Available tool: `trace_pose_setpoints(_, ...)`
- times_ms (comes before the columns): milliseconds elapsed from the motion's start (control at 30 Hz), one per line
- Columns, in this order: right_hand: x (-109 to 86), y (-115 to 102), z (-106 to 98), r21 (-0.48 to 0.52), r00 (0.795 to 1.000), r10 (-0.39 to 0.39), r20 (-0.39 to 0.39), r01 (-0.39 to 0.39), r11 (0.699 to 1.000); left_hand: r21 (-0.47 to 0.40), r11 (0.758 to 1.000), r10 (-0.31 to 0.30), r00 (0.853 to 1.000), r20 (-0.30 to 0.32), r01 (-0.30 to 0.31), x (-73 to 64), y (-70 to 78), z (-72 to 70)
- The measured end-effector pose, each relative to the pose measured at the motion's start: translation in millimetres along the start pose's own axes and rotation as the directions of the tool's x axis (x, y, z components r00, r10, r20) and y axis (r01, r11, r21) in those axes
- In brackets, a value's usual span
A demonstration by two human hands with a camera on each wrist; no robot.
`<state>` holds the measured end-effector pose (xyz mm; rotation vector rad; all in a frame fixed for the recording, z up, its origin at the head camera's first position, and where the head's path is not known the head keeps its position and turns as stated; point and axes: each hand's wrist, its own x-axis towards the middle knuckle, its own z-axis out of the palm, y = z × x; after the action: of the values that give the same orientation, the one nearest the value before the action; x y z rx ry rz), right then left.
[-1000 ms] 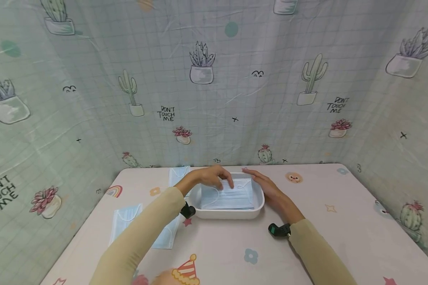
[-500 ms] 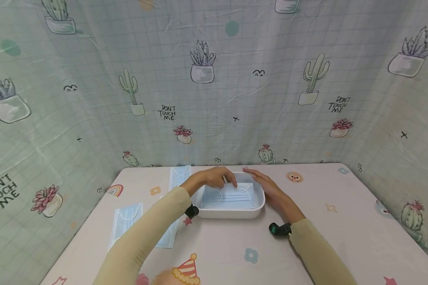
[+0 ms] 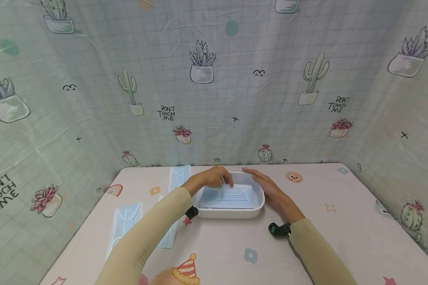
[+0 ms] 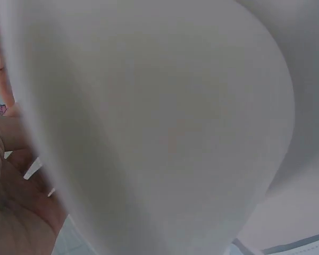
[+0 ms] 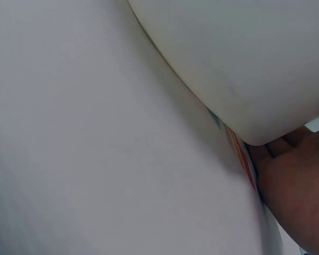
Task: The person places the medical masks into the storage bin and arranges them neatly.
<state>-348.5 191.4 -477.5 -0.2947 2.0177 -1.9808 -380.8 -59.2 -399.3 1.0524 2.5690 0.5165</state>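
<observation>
A white tray (image 3: 228, 214) stands mid-table with a pale blue pleated face mask (image 3: 232, 200) lying flat inside, its ear loops on top. My left hand (image 3: 215, 176) reaches in over the left rim, its bent fingers at the mask's far edge. In the left wrist view the tray wall (image 4: 165, 133) hides most of that hand's fingers; the palm (image 4: 24, 212) shows at the left. My right hand (image 3: 269, 189) rests along the tray's right side, fingers extended toward the far corner. The right wrist view has this hand (image 5: 295, 180) right against the tray (image 5: 244, 69).
To the left, more blue masks lie on the table: one at the back (image 3: 179, 174), one at the far left (image 3: 126, 217) and one partly under the left sleeve (image 3: 169, 236). The pink patterned table (image 3: 289, 257) ends at a cactus-print curtain (image 3: 232, 138).
The mask in the tray has shifted slightly toward the near side and lies lower. My left fingers moved a little right, then back left. The right hand stays at the tray's side.
</observation>
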Motion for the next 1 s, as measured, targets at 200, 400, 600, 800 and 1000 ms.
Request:
trace_pose_setpoints(200,-0.8,0,0,-0.001,1.0,-0.006,0.008,0.006,1.0,-0.004,1.0,-0.005,1.0,0.002,0.005,-2.7,-3.1,2.9)
trace_pose_setpoints(400,-0.9,0,0,-0.001,1.0,0.0,0.006,0.0,1.0,-0.076,0.997,-0.012,1.0,-0.019,0.01,-11.1,-5.0,1.1)
trace_pose_setpoints(600,-0.8,1,-1,-0.003,1.0,0.004,0.007,-0.004,1.0,-0.23,0.973,-0.022,0.995,-0.101,-0.002,-29.6,-9.3,-6.6)
trace_pose_setpoints(800,-1.3,0,-1,0.007,1.0,-0.007,0.009,0.007,1.0,-0.388,0.921,-0.103,0.943,-0.317,-0.03,-52.1,-32.7,-16.3)
trace_pose_setpoints(1000,-0.3,1,-1,0.013,0.999,-0.026,0.022,0.025,1.0,-0.581,0.813,-0.303,0.841,-0.449,-0.017,-84.7,-57.0,-25.9)
